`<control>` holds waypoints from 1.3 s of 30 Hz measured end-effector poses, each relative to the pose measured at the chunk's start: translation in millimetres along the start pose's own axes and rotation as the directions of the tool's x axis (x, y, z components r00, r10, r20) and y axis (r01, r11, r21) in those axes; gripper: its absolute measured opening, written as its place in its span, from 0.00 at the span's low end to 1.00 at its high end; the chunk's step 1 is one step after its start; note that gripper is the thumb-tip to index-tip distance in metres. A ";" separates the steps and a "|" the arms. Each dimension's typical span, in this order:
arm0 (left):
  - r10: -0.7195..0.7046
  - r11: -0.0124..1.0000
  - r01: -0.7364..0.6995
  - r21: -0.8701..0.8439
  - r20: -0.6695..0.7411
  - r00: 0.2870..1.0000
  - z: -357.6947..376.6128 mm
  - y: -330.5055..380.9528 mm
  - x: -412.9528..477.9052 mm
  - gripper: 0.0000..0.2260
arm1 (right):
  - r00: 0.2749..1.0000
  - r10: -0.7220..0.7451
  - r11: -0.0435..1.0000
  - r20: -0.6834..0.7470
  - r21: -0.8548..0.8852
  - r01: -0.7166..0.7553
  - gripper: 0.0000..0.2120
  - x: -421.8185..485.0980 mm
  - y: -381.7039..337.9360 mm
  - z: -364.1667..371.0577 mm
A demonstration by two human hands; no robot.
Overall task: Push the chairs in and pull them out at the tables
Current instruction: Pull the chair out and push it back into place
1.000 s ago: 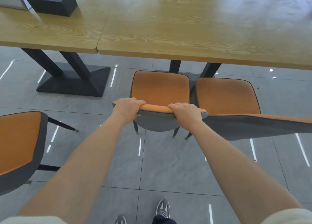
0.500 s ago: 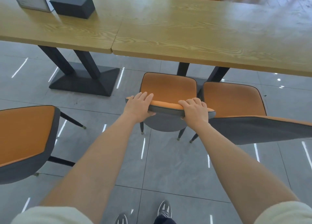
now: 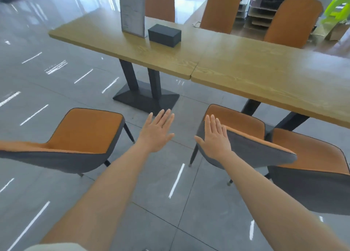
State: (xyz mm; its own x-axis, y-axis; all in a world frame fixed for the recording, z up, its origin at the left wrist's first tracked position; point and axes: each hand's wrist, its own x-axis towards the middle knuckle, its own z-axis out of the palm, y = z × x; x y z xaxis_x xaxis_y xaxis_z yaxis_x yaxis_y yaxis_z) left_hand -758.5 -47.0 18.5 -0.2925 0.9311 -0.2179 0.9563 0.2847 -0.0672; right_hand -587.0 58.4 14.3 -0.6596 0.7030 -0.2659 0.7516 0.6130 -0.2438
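Observation:
Three orange chairs with grey backs stand on my side of the two joined wooden tables (image 3: 246, 69). The middle chair (image 3: 251, 146) has its seat partly under the right table. My right hand (image 3: 215, 137) is open with flat fingers over the left end of that chair's backrest; whether it touches is unclear. My left hand (image 3: 158, 130) is open too, hovering over the floor between the middle chair and the left chair (image 3: 83, 131), which stands out from the table. The right chair (image 3: 314, 167) stands beside the middle one.
On the left table are a black box (image 3: 164, 34) and an upright menu stand (image 3: 132, 10). Three more orange chairs (image 3: 220, 10) line the far side. The black table base (image 3: 145, 98) sits ahead on the glossy grey tiled floor. Shelving and a green object are far right.
Both hands have let go of the middle chair's backrest and opened flat. My view has swung left and up, showing the left chair and the tables' far side.

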 end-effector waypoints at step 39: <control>-0.366 0.920 0.367 -0.140 0.033 0.930 38.7 -574.0 -135.3 0.29 | 0.945 -0.321 0.944 -0.064 -0.098 0.314 0.33 181.8 -583.1 69.5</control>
State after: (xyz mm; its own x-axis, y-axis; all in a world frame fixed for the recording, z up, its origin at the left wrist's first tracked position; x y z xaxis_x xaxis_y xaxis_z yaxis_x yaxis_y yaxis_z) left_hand -1267.8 -345.2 48.8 -0.6222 0.7540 -0.2105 0.7720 0.6356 -0.0052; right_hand -1145.7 -196.3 43.4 -0.8638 0.4908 -0.1138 0.5036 0.8349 -0.2220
